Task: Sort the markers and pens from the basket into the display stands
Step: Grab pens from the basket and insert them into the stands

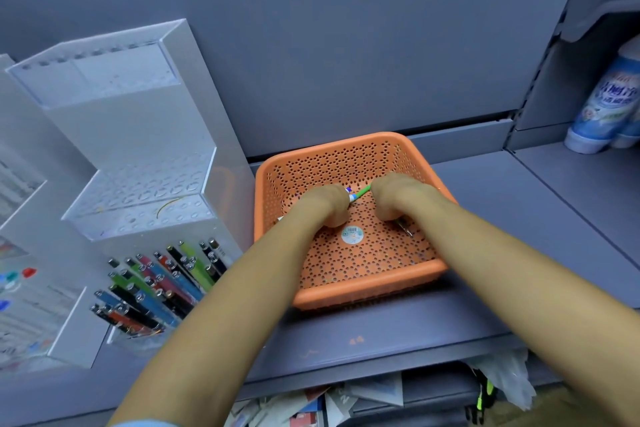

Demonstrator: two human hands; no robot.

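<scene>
While down inside orange perforated plastic basket (374, 284), L hand (325, 204) curled round white-blue end of thin green pen (363, 191). R hand (398, 198) gripping its other end.

perforated plastic basket (349, 282), clear acrylic stand (138, 184)

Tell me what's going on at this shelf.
A person has both hands down in the orange perforated plastic basket on the grey shelf, gathering pens. The left hand grips a white pen with a blue tip; the right hand grips a slim green pen, and a dark pen with a metal clip pokes out beneath it. To the left, the clear acrylic stepped display stand already holds a cluster of coloured pens in its lowest tier.
</scene>
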